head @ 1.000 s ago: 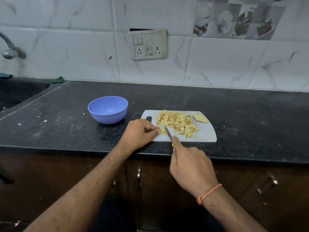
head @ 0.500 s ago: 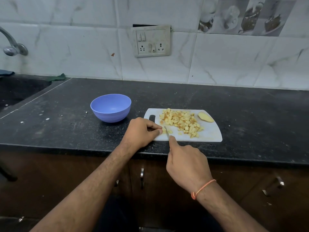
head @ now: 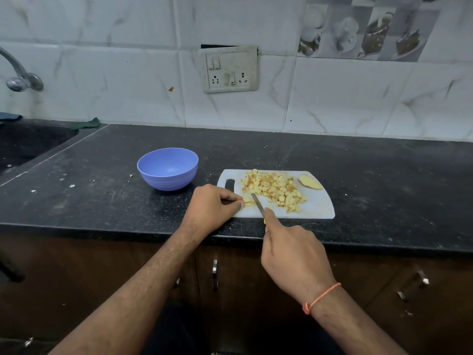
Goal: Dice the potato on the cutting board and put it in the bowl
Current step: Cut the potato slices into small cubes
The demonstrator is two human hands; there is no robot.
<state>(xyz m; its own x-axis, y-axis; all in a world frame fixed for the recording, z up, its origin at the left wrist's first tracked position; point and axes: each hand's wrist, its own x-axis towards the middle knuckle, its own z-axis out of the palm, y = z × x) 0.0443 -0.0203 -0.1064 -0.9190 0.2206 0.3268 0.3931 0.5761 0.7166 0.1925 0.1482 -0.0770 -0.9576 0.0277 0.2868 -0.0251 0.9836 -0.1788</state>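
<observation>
A small knife [head: 257, 204] is held in the right hand [head: 294, 254], whose fingers are curled round the handle with the forefinger laid along the back of the blade; the tip is set against a last small strip of potato [head: 247, 200] at the 9 o'clock side of the cutting board [head: 317, 208]. That strip is pinched by the fingers of the left hand [head: 212, 207], close beside the blade. A nick to those fingertips is judged the chief hazard, since so little potato is left to hold. The piece could also roll or shoot off the near edge under pressure. The board lies close to the front lip of the tabletop [head: 384, 180], so a hard push could shift it. When the pile of diced potato [head: 273, 189] at the board's centre is carried over, spillage onto the tabletop is thought likely, as the bowl [head: 167, 169] stands apart at 10 o'clock from the board. Counted: one knife, one board, one bowl with nothing seen inside, one pile of dice too numerous to count, and one uncut end slice [head: 310, 181] at the board's 2 o'clock corner.
</observation>
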